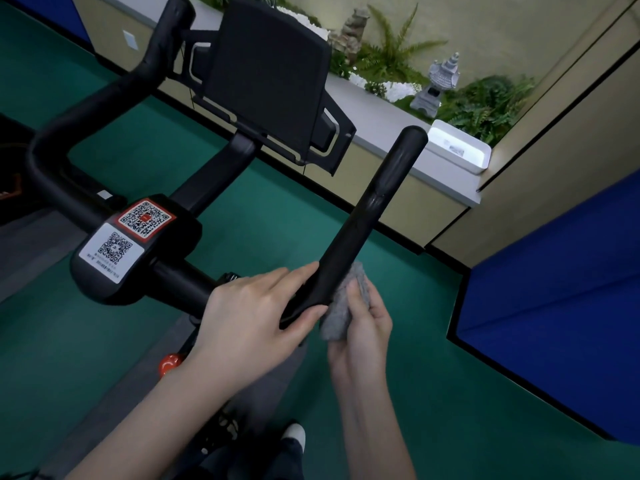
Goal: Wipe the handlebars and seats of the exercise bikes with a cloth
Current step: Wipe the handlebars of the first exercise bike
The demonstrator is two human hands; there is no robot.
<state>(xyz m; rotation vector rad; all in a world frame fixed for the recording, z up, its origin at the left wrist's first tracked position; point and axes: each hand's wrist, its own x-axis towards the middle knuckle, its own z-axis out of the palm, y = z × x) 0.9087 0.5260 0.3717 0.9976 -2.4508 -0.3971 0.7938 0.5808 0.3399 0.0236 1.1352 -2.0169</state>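
The black handlebar of an exercise bike fills the middle of the head view. Its right grip (374,202) runs from the lower centre up to the right. My left hand (249,317) holds the near end of this grip, fingers on top and thumb underneath. My right hand (360,327) holds a grey cloth (341,306) and presses it against the right side of the same grip, just beside my left thumb. The left grip (104,95) curves away at upper left. The seat is out of view.
A black console screen (270,74) stands on the stem, with two QR stickers (131,233) on the hub. Behind the bike runs a ledge with plants, a stone lantern (436,84) and a white tray (460,147). Blue padding (561,289) lies at right on green floor.
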